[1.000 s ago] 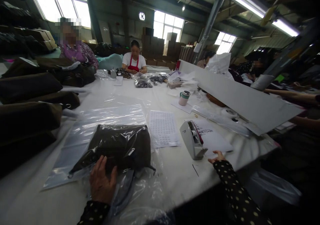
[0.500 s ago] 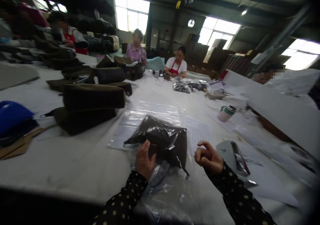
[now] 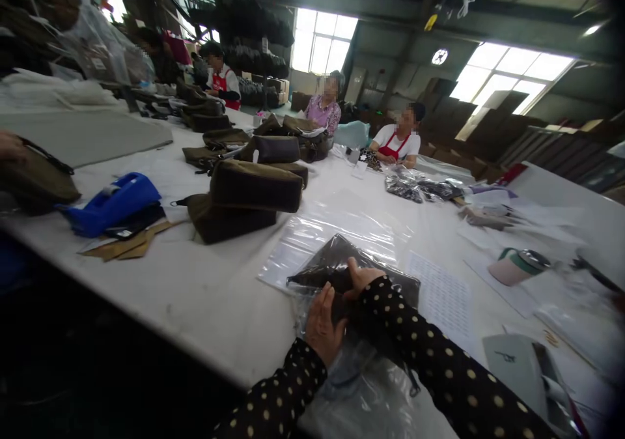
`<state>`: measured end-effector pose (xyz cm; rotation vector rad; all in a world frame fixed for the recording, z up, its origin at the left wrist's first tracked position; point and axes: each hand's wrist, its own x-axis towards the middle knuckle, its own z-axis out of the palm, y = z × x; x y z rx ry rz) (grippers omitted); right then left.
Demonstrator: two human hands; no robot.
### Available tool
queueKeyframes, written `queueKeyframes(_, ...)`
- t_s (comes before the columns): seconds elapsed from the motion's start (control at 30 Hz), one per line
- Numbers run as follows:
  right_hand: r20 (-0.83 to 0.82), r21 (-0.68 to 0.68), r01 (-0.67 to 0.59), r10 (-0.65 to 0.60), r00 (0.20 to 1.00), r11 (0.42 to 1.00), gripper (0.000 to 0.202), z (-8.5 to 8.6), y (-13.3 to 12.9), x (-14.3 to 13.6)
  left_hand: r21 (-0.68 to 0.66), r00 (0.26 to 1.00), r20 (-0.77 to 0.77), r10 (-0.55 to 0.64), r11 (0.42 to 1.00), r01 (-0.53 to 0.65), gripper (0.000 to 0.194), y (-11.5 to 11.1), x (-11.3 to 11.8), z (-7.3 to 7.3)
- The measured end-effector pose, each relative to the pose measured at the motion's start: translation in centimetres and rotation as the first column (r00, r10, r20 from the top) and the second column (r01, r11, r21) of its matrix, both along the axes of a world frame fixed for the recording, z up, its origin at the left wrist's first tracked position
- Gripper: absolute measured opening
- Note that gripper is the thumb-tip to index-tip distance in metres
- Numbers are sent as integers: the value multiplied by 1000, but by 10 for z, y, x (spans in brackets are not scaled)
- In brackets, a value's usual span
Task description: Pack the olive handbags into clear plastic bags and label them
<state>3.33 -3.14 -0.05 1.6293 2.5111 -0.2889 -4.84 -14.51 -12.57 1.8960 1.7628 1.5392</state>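
Observation:
A dark brown bag lies inside a clear plastic bag on the white table, right in front of me. My left hand rests on its near left side, fingers stretched out over the plastic. Across the upper middle reaches my right hand, its thumb and fingers apart, touching the bag. The right sleeve hides much of the bag's right half. Underneath lie flat clear plastic bags, and a printed sheet is to the right.
Olive-brown bags are piled to the left, near a blue tape dispenser. At the right stand a pink and green cup and a grey-white device. Co-workers sit across the table; another person's hand is at the far left.
My right hand has moved left from beside the bag onto it. My left hand stays on the bag. The view has turned left, bringing the blue tape dispenser fully into sight.

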Motion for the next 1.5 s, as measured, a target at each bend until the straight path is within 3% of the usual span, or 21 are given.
queueKeyframes(0.07, 79, 79, 100, -106, 991, 992, 71, 9, 9, 26, -4, 1000, 7, -22, 1000, 22, 67, 3, 0, 3)
queueKeyframes(0.13, 20, 224, 103, -110, 994, 969, 63, 16, 7, 63, 1, 999, 33, -42, 999, 42, 66, 4, -2, 8)
queueKeyframes(0.2, -168, 427, -28, 109, 980, 904, 49, 13, -9, 106, 53, 996, 78, -32, 998, 28, 61, -3, -8, 15)
queueKeyframes(0.27, -226, 579, -262, 460, 858, 772, 34, 0, -42, 147, 132, 994, 84, -69, 990, 58, 49, -21, -19, 22)
queueKeyframes(0.3, -194, 602, -387, 598, 778, 699, 30, -11, -63, 164, 160, 987, 49, -151, 977, 142, 42, -34, -26, 23)
queueKeyframes(0.37, -99, 552, -606, 767, 635, 573, 30, -36, -105, 192, 125, 905, -92, -415, 897, 424, 37, -64, -38, 22)
queueKeyframes(0.43, -40, 495, -716, 836, 547, 492, 32, -62, -138, 208, -55, 716, -239, -656, 745, 665, 40, -93, -44, 16)
queueKeyframes(0.47, -22, 488, -729, 841, 540, 480, 34, -73, -148, 212, -164, 624, -291, -725, 681, 714, 44, -106, -45, 11)
queueKeyframes(0.53, -18, 492, -711, 822, 569, 503, 36, -90, -155, 214, -334, 518, -362, -775, 626, 704, 55, -122, -41, 0)
queueKeyframes(0.57, -47, 496, -687, 806, 590, 531, 35, -95, -152, 213, -368, 509, -383, -771, 633, 681, 58, -126, -37, -5)
queueKeyframes(0.67, -274, 498, -567, 739, 615, 656, 32, -95, -140, 206, -281, 614, -362, -702, 710, 646, 35, -126, -27, -11)
queueKeyframes(0.77, -467, 506, -437, 662, 586, 744, 35, -90, -138, 200, -172, 776, -103, -623, 779, 603, 18, -123, -24, -6)
queueKeyframes(0.87, -430, 581, -433, 712, 556, 689, 37, -95, -147, 198, -211, 870, 215, -444, 848, 486, 19, -125, -31, 1)
queueKeyframes(0.93, -411, 616, -441, 744, 527, 653, 38, -101, -153, 196, -212, 869, 309, -386, 863, 459, 18, -128, -39, 1)
queueKeyframes(0.97, -442, 627, -404, 732, 519, 665, 39, -104, -155, 195, -197, 862, 325, -388, 864, 463, 17, -130, -43, 0)
queueKeyframes(1.1, -643, 624, -66, 559, 523, 779, 47, -113, -162, 182, -161, 881, 302, -365, 891, 424, 17, -136, -58, -10)
queueKeyframes(1.2, -675, 632, 121, 466, 572, 765, 44, -116, -167, 167, -237, 924, 288, -253, 916, 324, 19, -138, -64, -8)
queueKeyframes(1.33, -682, 628, 320, 303, 665, 709, 25, -111, -176, 144, -414, 940, 332, -75, 884, 217, 27, -141, -72, 5)
queueKeyframes(1.4, -685, 587, 336, 231, 691, 736, 26, -105, -180, 132, -506, 934, 356, 8, 842, 185, 29, -142, -79, 9)
queueKeyframes(1.5, -609, 524, 389, 15, 793, 758, 33, -97, -184, 117, -606, 932, 350, 93, 781, 150, 29, -143, -91, 17)
